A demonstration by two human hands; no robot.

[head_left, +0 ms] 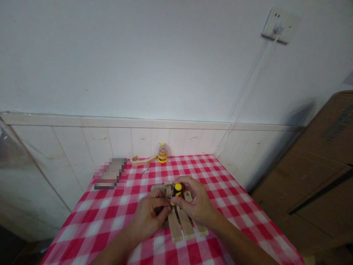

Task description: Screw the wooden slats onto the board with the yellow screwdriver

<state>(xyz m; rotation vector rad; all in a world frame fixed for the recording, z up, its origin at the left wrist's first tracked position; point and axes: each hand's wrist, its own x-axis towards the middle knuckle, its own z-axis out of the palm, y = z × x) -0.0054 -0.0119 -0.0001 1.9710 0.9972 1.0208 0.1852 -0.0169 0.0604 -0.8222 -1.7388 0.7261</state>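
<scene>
A set of pale wooden slats [182,225] joined side by side lies on the red and white checked tablecloth [110,209], near the middle of the table. My right hand [194,202] is closed round a short screwdriver with a black and yellow handle [177,190], held upright over the far end of the slats. My left hand [149,213] is closed beside it, fingers pinched at the slats just under the screwdriver tip. What the left fingers pinch is hidden.
At the table's back edge stand a small clear and yellow bit holder [162,152] and a curved wooden piece [142,159]. A blurred flat object [110,173] lies back left. A cardboard box [317,176] stands on the right. A cable runs from a wall socket [278,25].
</scene>
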